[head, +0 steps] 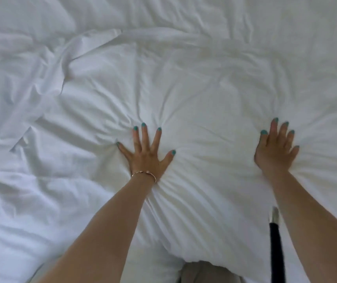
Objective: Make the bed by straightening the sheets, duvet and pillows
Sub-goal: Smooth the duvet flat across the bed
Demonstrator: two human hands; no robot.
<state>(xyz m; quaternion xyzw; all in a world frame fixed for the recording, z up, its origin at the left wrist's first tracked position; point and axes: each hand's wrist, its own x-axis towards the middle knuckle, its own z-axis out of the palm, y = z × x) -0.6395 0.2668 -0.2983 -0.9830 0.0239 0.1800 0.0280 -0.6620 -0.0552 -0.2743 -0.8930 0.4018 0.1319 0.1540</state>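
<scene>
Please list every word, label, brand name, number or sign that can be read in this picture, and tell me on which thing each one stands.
None: no readable text appears anywhere in this view.
The white duvet and the pillow show no label or tag.
The bracelet by the left hand has no lettering that can be made out.
The right hand and the black strap carry no text.

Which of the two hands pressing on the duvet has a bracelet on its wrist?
The left hand, fingers spread flat on the white duvet, wears a thin gold bracelet. The right hand has a bare wrist.
</scene>
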